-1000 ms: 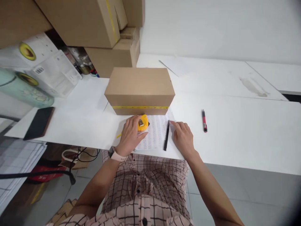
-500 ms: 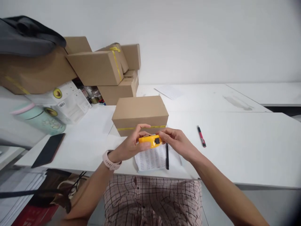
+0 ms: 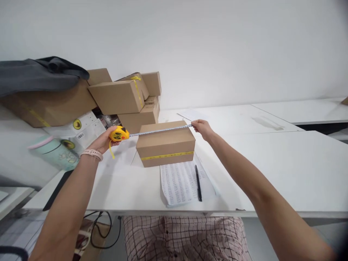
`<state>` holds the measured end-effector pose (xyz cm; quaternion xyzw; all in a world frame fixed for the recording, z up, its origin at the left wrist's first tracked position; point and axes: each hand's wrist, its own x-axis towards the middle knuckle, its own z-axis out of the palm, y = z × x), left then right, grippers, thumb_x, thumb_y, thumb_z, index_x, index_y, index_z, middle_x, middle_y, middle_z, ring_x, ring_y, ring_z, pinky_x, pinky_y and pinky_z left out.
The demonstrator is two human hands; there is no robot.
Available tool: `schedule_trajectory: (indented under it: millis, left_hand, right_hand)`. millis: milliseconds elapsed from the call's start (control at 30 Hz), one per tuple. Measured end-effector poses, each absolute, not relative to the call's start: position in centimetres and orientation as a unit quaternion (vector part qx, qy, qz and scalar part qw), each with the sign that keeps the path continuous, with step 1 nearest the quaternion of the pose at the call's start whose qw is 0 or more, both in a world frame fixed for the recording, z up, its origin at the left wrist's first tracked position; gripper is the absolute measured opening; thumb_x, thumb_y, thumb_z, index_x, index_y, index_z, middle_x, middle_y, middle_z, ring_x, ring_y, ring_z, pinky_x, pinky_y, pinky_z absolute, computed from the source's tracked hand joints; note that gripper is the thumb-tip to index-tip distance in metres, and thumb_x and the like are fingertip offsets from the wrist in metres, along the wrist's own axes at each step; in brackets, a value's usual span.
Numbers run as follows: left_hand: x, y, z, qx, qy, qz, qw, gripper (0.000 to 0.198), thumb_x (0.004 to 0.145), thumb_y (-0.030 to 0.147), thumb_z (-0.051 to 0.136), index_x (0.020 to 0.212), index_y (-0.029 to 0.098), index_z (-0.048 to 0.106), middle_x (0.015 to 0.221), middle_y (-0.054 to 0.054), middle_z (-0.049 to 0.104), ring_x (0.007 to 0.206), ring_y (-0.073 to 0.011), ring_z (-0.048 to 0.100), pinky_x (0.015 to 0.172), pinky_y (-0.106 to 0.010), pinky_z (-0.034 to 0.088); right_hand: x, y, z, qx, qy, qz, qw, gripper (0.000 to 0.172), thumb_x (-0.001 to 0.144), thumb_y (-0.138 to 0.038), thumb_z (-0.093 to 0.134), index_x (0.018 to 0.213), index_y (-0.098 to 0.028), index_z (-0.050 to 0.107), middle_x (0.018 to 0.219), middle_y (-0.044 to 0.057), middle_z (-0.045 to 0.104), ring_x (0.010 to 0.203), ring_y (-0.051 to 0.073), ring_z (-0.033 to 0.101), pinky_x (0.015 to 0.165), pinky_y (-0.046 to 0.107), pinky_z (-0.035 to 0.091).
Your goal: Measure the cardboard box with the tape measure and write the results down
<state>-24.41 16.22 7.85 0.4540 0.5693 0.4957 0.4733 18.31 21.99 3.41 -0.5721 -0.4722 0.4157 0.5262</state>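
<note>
My left hand (image 3: 102, 140) grips a yellow tape measure (image 3: 119, 133) to the left of a closed cardboard box (image 3: 165, 143) with a yellow tape band. The tape blade (image 3: 160, 131) runs out across the far top edge of the box. My right hand (image 3: 200, 128) pinches the blade's end at the box's far right corner. In front of the box lies a printed sheet (image 3: 179, 182) with a black pen (image 3: 198, 178) on it.
A stack of cardboard boxes (image 3: 116, 96) fills the back left, with dark cloth (image 3: 40, 74) on top. A mint bottle (image 3: 53, 152) and white packages (image 3: 81, 129) lie left. White table (image 3: 272, 163). Cables (image 3: 102, 232) hang below the front edge.
Both hands lifted the tape measure off the sheet, then drew apart: left hand went left with the case, right hand pulled the blade to the box's far right corner. The view tilted up.
</note>
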Motion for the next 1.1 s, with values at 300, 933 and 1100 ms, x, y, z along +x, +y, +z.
schedule_trajectory:
  millis: [300,933,1100]
  left_hand:
    - [-24.8,17.9,6.1,0.478,0.539,0.453,0.525,0.041,0.077,0.04,0.076,0.108,0.013,0.071,0.105,-0.014,0.075,0.087,-0.0233,0.074,0.066,-0.031,0.065]
    - [-22.7,18.9,6.9,0.521,0.568,0.418,0.481,0.047,0.073,0.051,0.076,0.102,0.013,0.072,0.092,-0.012,0.075,0.065,-0.0168,0.066,0.053,-0.025,0.055]
    - [-22.0,17.2,9.0,0.537,0.569,0.431,0.45,0.045,0.072,0.045,0.079,0.101,0.012,0.069,0.092,-0.012,0.074,0.065,-0.0164,0.066,0.054,-0.024,0.053]
  right_hand:
    - [17.0,22.0,0.6,-0.627,-0.494,0.433,0.419,0.044,0.079,-0.059,0.065,0.101,-0.021,0.065,0.119,0.011,0.07,0.107,0.029,0.062,0.087,0.039,0.046]
    - [16.1,21.6,0.7,-0.65,-0.481,0.432,0.399,0.037,0.085,-0.057,0.061,0.084,-0.02,0.065,0.109,0.01,0.072,0.096,0.024,0.065,0.077,0.034,0.047]
    - [16.4,22.2,1.8,-0.671,-0.489,0.336,0.446,0.033,0.08,-0.046,0.071,0.069,-0.023,0.051,0.075,0.004,0.064,0.076,0.02,0.057,0.066,0.03,0.043]
